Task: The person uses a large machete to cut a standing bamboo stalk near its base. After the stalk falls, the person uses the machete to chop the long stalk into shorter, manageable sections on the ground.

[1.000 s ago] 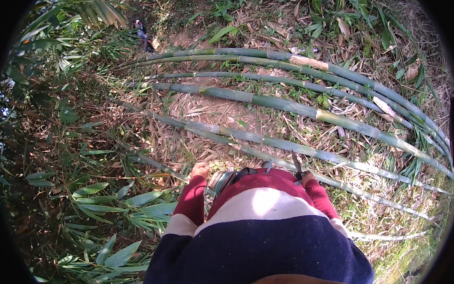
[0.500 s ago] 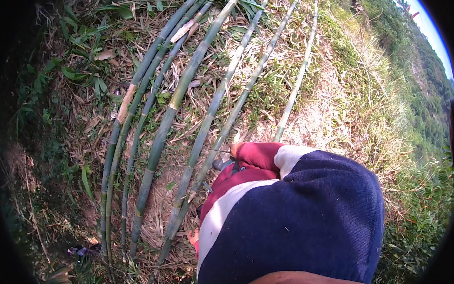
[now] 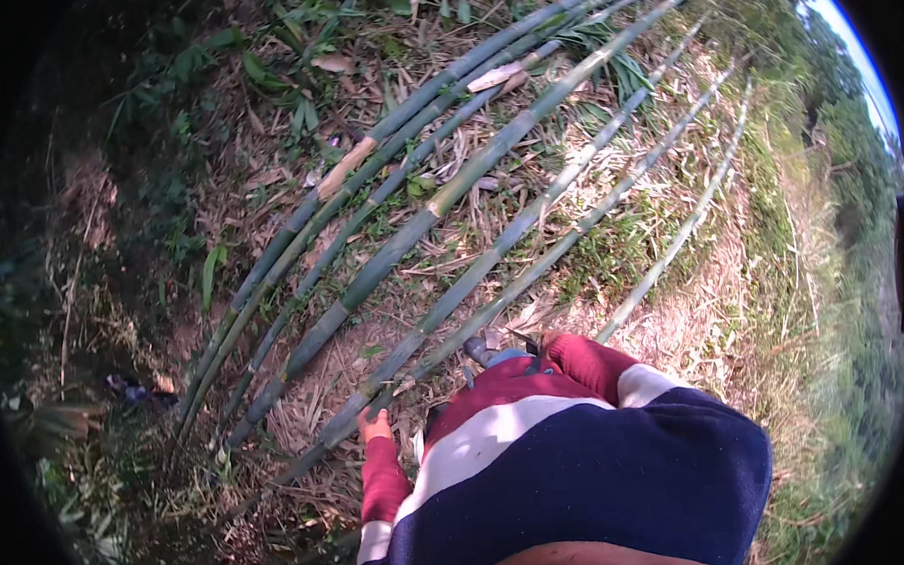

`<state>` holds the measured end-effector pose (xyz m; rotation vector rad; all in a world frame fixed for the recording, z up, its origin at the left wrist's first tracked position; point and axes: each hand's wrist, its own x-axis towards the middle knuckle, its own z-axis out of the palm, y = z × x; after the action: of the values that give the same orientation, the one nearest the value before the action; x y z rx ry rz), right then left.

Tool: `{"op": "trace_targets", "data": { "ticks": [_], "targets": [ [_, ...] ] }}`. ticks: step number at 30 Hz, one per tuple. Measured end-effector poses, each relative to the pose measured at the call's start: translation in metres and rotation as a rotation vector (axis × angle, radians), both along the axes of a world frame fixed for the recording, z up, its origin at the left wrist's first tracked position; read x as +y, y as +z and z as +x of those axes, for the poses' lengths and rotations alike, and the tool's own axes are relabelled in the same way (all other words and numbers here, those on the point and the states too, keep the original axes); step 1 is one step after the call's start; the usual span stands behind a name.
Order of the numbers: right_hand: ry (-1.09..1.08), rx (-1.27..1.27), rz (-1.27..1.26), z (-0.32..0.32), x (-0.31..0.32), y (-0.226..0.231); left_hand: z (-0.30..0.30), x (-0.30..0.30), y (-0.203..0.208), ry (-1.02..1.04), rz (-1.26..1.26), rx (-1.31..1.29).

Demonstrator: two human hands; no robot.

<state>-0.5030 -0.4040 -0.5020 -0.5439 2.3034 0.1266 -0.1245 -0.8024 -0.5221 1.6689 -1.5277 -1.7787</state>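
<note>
Several long green bamboo poles (image 3: 372,270) lie side by side on the ground, slanting from lower left to upper right. My left hand (image 3: 374,426), thumb and fingers apart, is at the lower edge of the nearest long pole (image 3: 444,350); whether it touches the pole is hard to tell. Close to my body, my right hand (image 3: 547,343) is closed around a thin, dark knife (image 3: 522,337), whose short visible part points left toward the poles. My sleeve and bent torso hide most of that hand. Below the knife, a dark shoe (image 3: 475,348) shows.
A paler, thinner pole (image 3: 660,265) lies apart on the right. Dry leaves and husks (image 3: 608,192) cover the ground between the poles. Green undergrowth (image 3: 295,64) grows at the upper left, and a brushy slope (image 3: 851,159) rises at the right. A dark object (image 3: 137,389) lies at the lower left.
The view has turned, so the poles slant more to the right. My left hand and forearm have come further into view beside the pole. My right hand still grips the knife.
</note>
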Motion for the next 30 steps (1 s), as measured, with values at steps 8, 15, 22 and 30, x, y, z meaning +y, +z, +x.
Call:
{"op": "trace_targets", "data": {
  "ticks": [8,15,22,30],
  "targets": [
    [0.146,0.037,-0.06,-0.074,0.075,-0.136,0.01,0.062,0.049,-0.141,-0.033,-0.298],
    [0.254,-0.136,0.116,-0.074,-0.003,-0.059,0.089,0.1,0.003,-0.038,-0.13,-0.442],
    [0.164,-0.077,0.062,-0.005,-0.117,0.113,0.096,0.117,0.067,0.241,-0.011,-0.352],
    [-0.112,-0.201,-0.188,0.025,-0.153,0.11,0.059,0.173,0.05,0.162,0.074,-0.367]
  ]
}}
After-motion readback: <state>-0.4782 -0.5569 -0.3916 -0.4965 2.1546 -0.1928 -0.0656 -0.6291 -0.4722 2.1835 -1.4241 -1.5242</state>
